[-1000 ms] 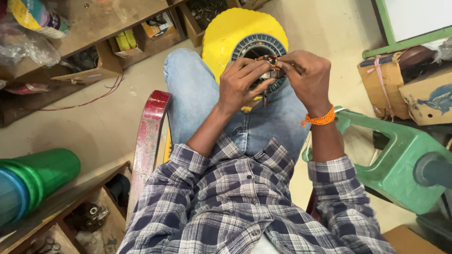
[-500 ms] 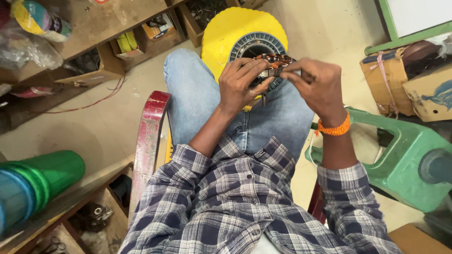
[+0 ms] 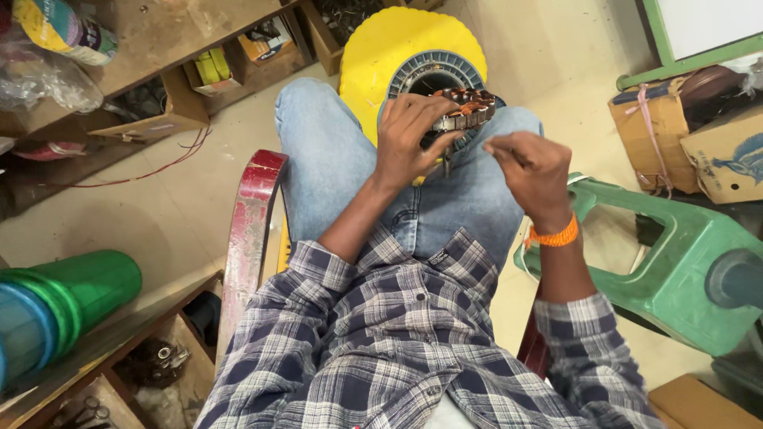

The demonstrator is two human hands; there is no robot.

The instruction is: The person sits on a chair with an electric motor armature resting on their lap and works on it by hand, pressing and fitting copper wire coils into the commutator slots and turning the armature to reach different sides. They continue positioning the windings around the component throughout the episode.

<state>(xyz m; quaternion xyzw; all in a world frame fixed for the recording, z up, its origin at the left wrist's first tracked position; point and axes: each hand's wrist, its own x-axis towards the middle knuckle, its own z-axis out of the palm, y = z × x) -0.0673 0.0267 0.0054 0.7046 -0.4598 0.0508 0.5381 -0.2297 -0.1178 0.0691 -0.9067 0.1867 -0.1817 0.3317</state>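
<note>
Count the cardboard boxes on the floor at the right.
2. One cardboard box tied with pink string by the green frame, one larger box beside it at the edge; others may be hidden.

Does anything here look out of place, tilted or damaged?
Little stands out. The left hand holds the copper-wound ring tilted over the lap. A red wire trails loose off the wooden shelf onto the floor. No damage shows.

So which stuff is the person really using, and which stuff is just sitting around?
In use:
- round metal ring wound with copper wire, held in the left hand
- right hand, fingers pinched together beside the ring; what they pinch is too thin to see

Just lying about:
- yellow stool
- green plastic stool
- cardboard boxes
- green tube
- wooden shelves
</note>
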